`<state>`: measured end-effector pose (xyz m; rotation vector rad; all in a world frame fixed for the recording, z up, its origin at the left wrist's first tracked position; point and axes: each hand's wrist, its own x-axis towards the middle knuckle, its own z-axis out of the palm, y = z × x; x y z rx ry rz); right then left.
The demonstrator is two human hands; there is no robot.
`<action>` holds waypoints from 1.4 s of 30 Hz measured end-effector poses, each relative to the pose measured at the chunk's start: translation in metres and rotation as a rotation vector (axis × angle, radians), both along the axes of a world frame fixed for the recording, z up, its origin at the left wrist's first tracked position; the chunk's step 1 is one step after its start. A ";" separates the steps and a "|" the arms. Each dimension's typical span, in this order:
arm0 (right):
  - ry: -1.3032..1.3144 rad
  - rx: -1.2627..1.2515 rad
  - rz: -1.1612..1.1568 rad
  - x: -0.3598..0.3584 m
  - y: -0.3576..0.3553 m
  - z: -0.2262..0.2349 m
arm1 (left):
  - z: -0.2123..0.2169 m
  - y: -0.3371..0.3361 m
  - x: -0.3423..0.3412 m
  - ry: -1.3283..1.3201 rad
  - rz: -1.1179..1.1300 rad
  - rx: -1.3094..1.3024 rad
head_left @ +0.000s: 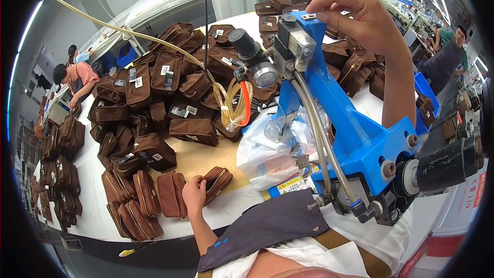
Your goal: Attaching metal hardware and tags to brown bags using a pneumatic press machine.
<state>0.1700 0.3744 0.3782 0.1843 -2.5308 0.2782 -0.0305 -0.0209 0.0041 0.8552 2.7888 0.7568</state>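
Observation:
My left hand (194,194) is closed on the near left end of a brown fabric pouch (218,183) at the table's front edge. The pouch's zipper runs along its upper side. Up at the far right, my right hand (356,16) reaches over the top of a blue press machine (337,85). Its thumb and fingers are bent together beside a small dark and pale piece (309,17) at the fingertips; whether they pinch it is hard to see. More brown zippered pouches (171,194) stand in a group just left of my left hand.
A large heap of brown pouches (138,86), many with tags, covers the white table (92,216). A clear plastic bag (257,141) lies beside the machine. An air gauge (265,74), hoses and a black cylinder (446,164) stick out from the machine. Other people work at both sides.

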 end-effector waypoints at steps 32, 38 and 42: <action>-0.191 -1.361 -0.796 0.180 -0.025 -0.350 | 0.005 0.007 0.048 0.088 -0.500 0.194; -0.904 -1.560 -0.729 0.180 -0.150 -0.394 | 0.005 0.031 0.050 0.153 -0.478 0.032; -0.800 -1.292 -0.325 0.118 -0.228 -0.391 | -0.015 0.036 0.041 0.119 -0.541 0.049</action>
